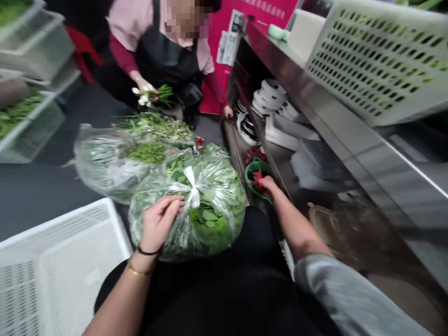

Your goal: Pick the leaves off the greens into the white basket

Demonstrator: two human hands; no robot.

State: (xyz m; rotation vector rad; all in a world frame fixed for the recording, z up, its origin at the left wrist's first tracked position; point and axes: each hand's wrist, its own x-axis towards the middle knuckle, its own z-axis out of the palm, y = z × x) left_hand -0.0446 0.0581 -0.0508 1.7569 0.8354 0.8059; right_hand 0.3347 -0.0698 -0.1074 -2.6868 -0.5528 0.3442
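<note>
A clear plastic bag (217,200) full of green leaves lies in front of my knees, its neck bound with a white tie (192,184). My left hand (159,219) pinches the bag's film just left of that tie. To the right, my right hand (268,184) reaches to a green basket (257,163) on the low shelf. Its fingers are closed on red-handled scissors (259,179), slightly blurred, at the basket's opening. Behind the tied bag is another clear bag (101,154) with greens in it.
A white crate (80,252) stands at lower left, and stacked crates (38,51) of vegetables rise beyond it. Opposite me a co-worker (168,51) holds a bunch of greens (154,94) over loose greens. The steel counter (336,121) on the right carries a perforated basket (378,65).
</note>
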